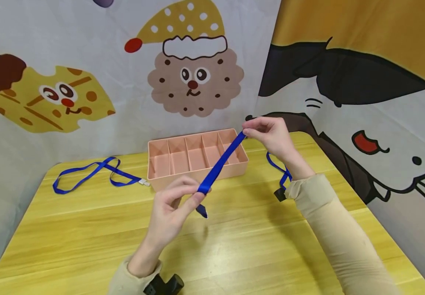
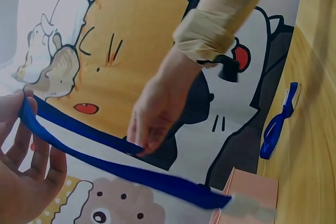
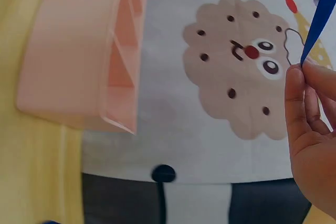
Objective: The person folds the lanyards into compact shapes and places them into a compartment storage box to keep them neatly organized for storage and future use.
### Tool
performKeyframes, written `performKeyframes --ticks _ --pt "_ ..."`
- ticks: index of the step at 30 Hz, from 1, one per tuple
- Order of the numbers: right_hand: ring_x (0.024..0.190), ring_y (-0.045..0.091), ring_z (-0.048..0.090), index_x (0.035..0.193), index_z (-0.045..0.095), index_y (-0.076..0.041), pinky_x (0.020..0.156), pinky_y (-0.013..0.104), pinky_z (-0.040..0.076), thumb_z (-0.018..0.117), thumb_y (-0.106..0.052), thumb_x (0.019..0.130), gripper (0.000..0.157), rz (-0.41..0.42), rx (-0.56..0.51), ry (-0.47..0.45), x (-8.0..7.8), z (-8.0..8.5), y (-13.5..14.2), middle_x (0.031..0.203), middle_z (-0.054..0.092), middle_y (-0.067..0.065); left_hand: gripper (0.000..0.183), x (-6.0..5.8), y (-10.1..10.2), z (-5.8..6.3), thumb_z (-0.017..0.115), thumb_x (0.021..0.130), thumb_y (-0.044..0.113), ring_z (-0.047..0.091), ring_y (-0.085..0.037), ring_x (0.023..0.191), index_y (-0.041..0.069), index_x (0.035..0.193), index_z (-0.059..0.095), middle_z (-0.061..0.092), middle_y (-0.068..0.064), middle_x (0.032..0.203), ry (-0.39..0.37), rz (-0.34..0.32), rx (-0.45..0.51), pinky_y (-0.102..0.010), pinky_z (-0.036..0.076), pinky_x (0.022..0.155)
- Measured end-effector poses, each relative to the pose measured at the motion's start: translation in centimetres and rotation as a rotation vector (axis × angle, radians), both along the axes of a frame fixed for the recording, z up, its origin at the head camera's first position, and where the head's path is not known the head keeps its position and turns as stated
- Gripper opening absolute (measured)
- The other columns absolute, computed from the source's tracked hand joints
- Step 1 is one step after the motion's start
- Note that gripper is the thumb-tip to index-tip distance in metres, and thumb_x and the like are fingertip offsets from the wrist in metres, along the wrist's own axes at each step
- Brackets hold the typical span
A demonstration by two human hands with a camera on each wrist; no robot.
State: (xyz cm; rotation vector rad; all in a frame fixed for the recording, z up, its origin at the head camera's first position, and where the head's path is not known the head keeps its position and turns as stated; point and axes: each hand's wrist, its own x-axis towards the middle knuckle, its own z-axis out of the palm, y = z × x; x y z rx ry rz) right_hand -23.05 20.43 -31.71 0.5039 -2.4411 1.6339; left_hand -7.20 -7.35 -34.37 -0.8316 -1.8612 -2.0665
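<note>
Above the glossy yellow wood-grain table, before the pale pink plastic box with compartments, a flat, smooth blue fabric lanyard slanted between two hands. The left hand and the right hand each pinched it, thumb against fingertips. Too light a pinch could have let the slick-looking band slip; its hanging length might have twisted or snagged the box's thin rim.

A pink compartment tray is standing on the yellow wood-grain surface. One blue lanyard is lying to its left, another lanyard to its right. Behind, a cloth backdrop is showing cartoon cheese and a capped cookie.
</note>
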Motion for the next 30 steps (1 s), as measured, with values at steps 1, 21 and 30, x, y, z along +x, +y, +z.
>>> performKeyframes --ticks 1,21,30 --pt "0.081 -0.001 0.073 0.109 0.076 0.009 0.079 0.015 0.062 0.075 -0.006 0.096 0.019 0.004 -0.003 -0.008 0.1 -0.5 -0.2 0.089 0.074 -0.023 0.011 0.0 0.0 -0.1 0.065 0.098 -0.008 0.064 -0.006 0.095 -0.014 0.099 0.074 0.07 0.016 0.103 0.011 0.002 0.007 -0.02 0.056 0.085" --pt "0.08 0.001 0.073 0.111 0.077 0.008 0.077 0.02 0.063 0.074 -0.004 0.097 0.019 0.141 -0.02 -0.233 3.3 -7.1 -4.9 0.111 0.078 0.027 0.018 -1.3 0.7 0.9 0.076 0.096 0.011 0.056 -0.009 0.098 0.021 0.109 0.085 0.072 0.01 0.1 0.21 0.06 0.068 -0.021 0.05 0.086" --pt "0.076 0.004 0.068 0.107 0.077 0.008 0.074 0.021 0.06 0.071 0.001 0.097 0.014 0.209 0.014 -0.288 5.2 -9.2 -7.5 0.1 0.078 0.026 0.035 -1.6 0.6 1.2 0.073 0.097 0.003 0.065 -0.006 0.098 0.034 0.111 0.081 0.069 0.011 0.122 0.129 0.056 0.119 -0.016 0.054 0.079"
